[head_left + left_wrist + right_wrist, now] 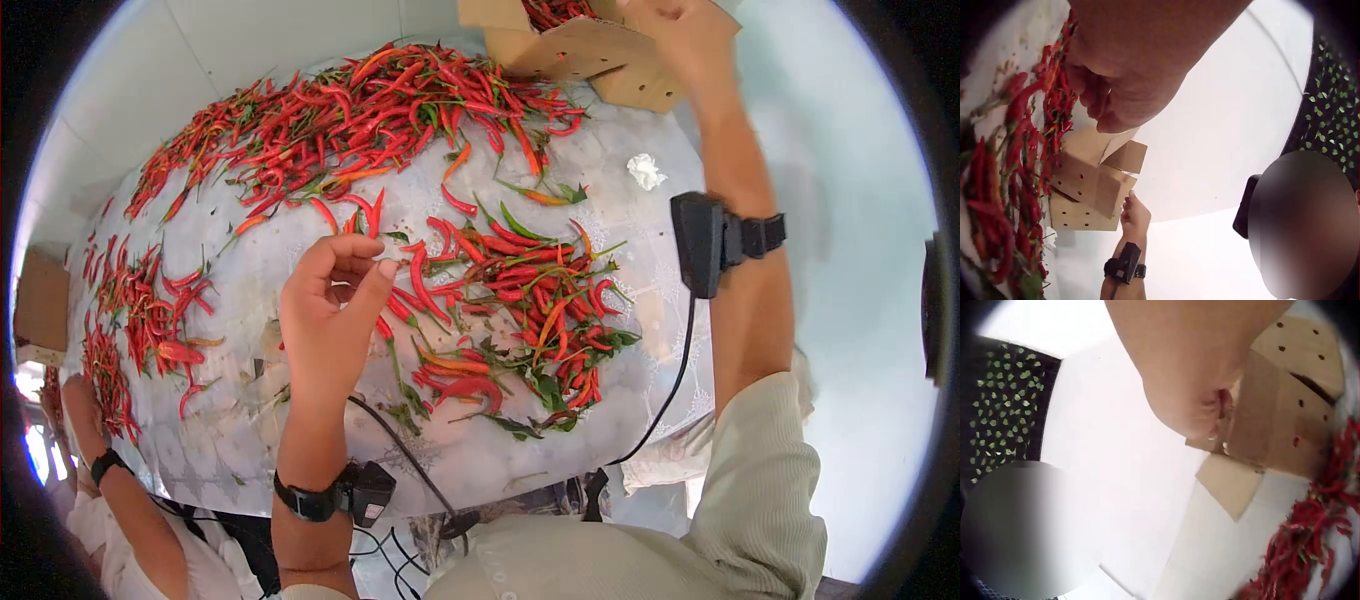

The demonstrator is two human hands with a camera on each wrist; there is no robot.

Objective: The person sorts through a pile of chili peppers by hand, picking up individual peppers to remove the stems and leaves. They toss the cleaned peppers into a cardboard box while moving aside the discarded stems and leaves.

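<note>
Chillies (520, 300) heaped just short of the cardboard box (570, 50)
A few lie inside the box and most outside it. Your right hand (675, 25) is at its flap, grip unclear. Your left hand (330, 310) is well apart from it, fingers curled, hold unclear.

Free lane: bare cloth (250, 300) just left of my left hand (335, 310). Right of it the near chilli pile (520, 310) blocks. Far side: big chilli heap (370, 110), and cardboard box (570, 50) at the edge. Crumpled tissue (646, 171) sits on the open right strip.
</note>
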